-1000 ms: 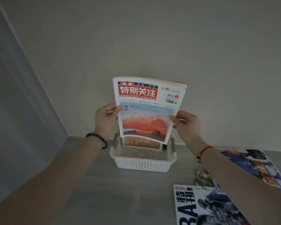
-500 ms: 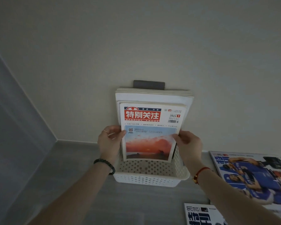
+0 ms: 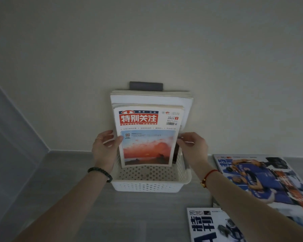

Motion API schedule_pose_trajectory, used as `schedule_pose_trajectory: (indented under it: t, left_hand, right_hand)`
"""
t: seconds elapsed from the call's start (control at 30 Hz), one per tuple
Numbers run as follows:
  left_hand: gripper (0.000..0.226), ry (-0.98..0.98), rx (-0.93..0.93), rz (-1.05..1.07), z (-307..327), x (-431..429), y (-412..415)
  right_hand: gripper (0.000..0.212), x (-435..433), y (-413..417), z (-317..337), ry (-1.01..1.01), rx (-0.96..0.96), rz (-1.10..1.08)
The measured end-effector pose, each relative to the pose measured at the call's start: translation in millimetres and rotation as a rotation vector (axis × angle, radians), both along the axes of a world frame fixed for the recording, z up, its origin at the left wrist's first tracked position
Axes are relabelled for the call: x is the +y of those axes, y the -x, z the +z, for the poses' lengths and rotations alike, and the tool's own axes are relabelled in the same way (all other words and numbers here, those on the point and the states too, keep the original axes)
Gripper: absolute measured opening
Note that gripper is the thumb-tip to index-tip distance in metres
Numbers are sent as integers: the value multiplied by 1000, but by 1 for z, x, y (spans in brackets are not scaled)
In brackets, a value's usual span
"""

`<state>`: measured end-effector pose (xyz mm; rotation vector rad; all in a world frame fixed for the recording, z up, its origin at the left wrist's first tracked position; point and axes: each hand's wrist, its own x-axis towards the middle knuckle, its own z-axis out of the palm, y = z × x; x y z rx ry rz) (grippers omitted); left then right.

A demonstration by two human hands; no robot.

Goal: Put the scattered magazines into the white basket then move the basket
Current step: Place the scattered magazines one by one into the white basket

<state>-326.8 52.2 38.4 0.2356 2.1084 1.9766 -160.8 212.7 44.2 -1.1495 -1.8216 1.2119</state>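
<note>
1. Here, the red-titled magazine (image 3: 147, 137) is upright, its lower end inside the white basket (image 3: 147, 187), before a taller stack (image 3: 152, 98).
2. The left hand (image 3: 104, 149) grips its left edge; the right hand (image 3: 193, 149) pinches its right edge.
3. Two loose magazines (image 3: 262, 179) lie right of the basket.

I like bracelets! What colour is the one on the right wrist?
The bracelet is red with gold beads; the head view shows it.
</note>
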Motion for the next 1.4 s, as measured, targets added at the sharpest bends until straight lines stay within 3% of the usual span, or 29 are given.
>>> schedule_pose_trajectory:
  t: [0.17, 0.37, 0.7, 0.97, 1.17, 1.3, 1.4]
  left_hand:
    - [38, 19, 33, 30, -1, -11, -37]
    - [33, 96, 147, -173, 5, -12, -121]
    - [32, 161, -39, -491, -9, 29, -301]
    - [31, 226, -128, -690, -42, 56, -438]
    - [27, 253, -206, -773, -55, 72, -515]
    - [27, 235, -260, -809, -59, 75, -552]
    - [35, 260, -256, -819, -61, 75, -567]
  right_hand:
    - [15, 4, -69, 7, -38, -22, -1]
    - [12, 14, -184, 14, -4, -28, -88]
    - [15, 27, -376, 8, 46, -56, -246]
    - [21, 39, -531, -36, 141, -134, -341]
    - [38, 24, -610, -65, 115, -383, -183]
    - [79, 13, -636, -85, 15, -780, 47]
    - [76, 13, -645, -94, -113, -896, 109]
